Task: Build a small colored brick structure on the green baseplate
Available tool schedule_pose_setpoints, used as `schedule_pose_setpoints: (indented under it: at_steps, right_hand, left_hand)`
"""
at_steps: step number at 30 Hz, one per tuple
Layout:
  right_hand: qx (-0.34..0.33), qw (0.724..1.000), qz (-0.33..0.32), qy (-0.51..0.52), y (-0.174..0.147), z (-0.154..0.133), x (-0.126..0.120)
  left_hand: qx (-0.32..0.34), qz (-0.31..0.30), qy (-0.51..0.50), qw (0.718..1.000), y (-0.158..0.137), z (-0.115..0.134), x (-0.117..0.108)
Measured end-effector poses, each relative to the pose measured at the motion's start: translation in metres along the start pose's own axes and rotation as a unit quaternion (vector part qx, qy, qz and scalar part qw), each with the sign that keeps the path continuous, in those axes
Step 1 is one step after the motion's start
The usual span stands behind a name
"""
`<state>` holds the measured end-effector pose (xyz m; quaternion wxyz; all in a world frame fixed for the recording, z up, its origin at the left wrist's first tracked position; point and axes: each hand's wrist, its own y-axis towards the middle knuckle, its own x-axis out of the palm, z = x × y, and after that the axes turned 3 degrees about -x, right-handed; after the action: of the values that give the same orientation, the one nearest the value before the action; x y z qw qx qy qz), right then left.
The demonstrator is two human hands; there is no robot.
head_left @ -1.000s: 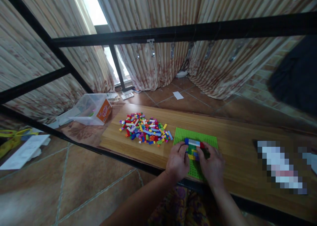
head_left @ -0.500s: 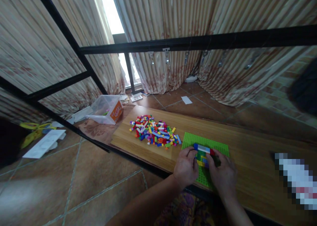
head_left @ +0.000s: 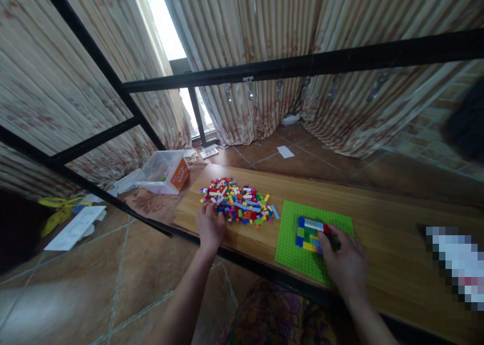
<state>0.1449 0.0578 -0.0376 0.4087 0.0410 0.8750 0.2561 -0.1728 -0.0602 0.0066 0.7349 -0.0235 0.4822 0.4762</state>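
A loose heap of colorful toy bricks lies on the wooden tabletop. My left hand is at its near left edge, fingers apart and touching the bricks, with nothing visibly held. To the right lies a green studded baseplate. On it sits a low block of joined bricks, in blue, white, green, yellow and red. My right hand grips the right side of this block, thumb in front and fingers behind near the red brick. The hand hides the block's right end.
A clear plastic box with an orange label stands beyond the table's left end. Black metal bars cross in front of the curtains. A blurred-out object lies on the right of the table. White trays rest on the tiled floor.
My left hand has left the joined bricks and moved left to the heap, uncovering the block's left side. My right hand stays at the block.
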Motion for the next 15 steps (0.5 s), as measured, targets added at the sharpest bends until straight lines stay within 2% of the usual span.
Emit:
schedule_pose_setpoints:
  at_steps: [3,8,12,15]
  right_hand:
    - [0.000,1.000,0.001,0.005,0.000,-0.001,0.000]
    - [-0.007,1.000,0.000,0.004,-0.001,0.000,0.001]
    - [-0.008,1.000,0.005,0.011,-0.001,0.000,0.000]
    - [0.004,1.000,-0.002,0.024,-0.001,-0.001,-0.002]
  left_hand:
    - [0.021,-0.025,0.038,0.999,0.002,-0.009,0.003]
    - [0.034,-0.037,0.036,0.998,0.002,-0.008,0.006]
    - [0.023,-0.019,-0.006,1.000,0.000,-0.008,0.000]
    - [-0.011,-0.007,-0.068,0.998,-0.002,-0.008,-0.005]
